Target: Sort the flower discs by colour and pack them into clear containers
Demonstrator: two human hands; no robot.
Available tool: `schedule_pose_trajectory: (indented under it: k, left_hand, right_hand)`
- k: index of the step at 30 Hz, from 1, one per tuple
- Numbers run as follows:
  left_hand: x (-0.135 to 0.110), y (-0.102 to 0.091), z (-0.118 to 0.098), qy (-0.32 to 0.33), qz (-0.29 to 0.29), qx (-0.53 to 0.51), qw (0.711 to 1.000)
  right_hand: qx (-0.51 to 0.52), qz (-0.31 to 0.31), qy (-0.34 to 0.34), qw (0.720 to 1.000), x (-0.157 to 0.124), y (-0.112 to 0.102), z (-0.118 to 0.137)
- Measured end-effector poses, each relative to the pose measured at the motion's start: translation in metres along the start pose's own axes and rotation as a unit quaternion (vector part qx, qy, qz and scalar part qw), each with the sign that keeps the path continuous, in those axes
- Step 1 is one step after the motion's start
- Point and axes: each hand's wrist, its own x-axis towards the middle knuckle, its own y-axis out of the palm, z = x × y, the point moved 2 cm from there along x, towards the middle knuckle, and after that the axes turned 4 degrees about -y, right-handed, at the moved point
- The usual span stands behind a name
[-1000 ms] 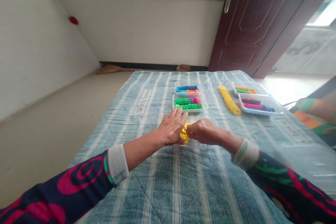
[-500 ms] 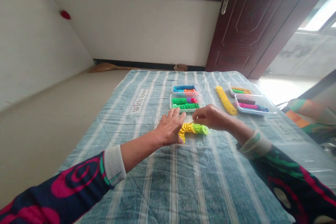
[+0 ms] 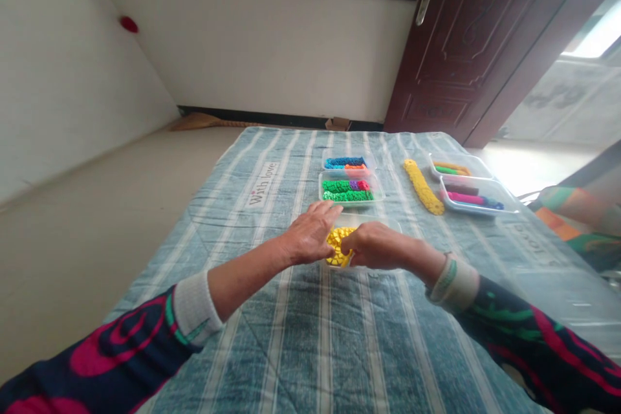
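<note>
My left hand (image 3: 309, 232) rests on the striped cloth with fingers stretched out flat, touching the left side of a clear shallow tray (image 3: 388, 223). Inside that tray lies a yellow strip of small stacked pieces (image 3: 336, 247). My right hand (image 3: 373, 245) is closed over the strip's right part, fingers curled down on it. The green end of the strip is hidden under that hand.
Behind my hands stand two clear trays (image 3: 379, 193) holding green, purple, blue and orange strips. A long yellow strip (image 3: 423, 185) lies loose on the cloth to the right, beside two more trays (image 3: 504, 196) with coloured strips. A dark door (image 3: 466, 39) stands at the back right.
My right hand had lifted off and back, baring the yellow-and-green strip; now it has come down on the strip again, covering the green end. My left hand stayed put.
</note>
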Motion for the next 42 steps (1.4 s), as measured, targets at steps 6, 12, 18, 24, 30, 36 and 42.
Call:
schedule_pose_trajectory:
  k: [6, 12, 18, 24, 30, 36, 42]
  left_hand:
    - [-0.006, 0.002, 0.011, 0.025, -0.016, -0.069, 0.997]
    - [-0.008, 0.003, 0.008, 0.010, 0.018, -0.121, 0.992]
    - [-0.009, 0.000, 0.001, -0.006, 0.040, -0.153, 0.987]
    - [-0.008, 0.004, -0.006, -0.081, 0.015, -0.068, 0.994]
    - [-0.003, 0.003, -0.007, -0.099, 0.029, -0.012, 0.995]
    - [0.000, 0.004, -0.008, -0.104, -0.048, 0.019, 0.993]
    - [-0.005, -0.002, -0.010, -0.114, -0.149, 0.053, 0.981]
  right_hand:
    - [-0.063, -0.021, -0.023, 0.997, 0.004, 0.010, 0.007]
    - [-0.089, -0.021, 0.011, 0.996, 0.013, 0.014, 0.008]
    - [-0.086, -0.033, 0.069, 0.993, 0.015, 0.019, 0.007]
    - [-0.064, -0.061, 0.164, 0.982, 0.014, 0.025, 0.007]
    - [-0.046, -0.051, 0.193, 0.979, 0.015, 0.024, 0.007]
    - [-0.047, -0.038, 0.217, 0.974, 0.020, 0.023, 0.010]
    - [-0.042, -0.029, 0.240, 0.969, 0.022, 0.022, 0.011]
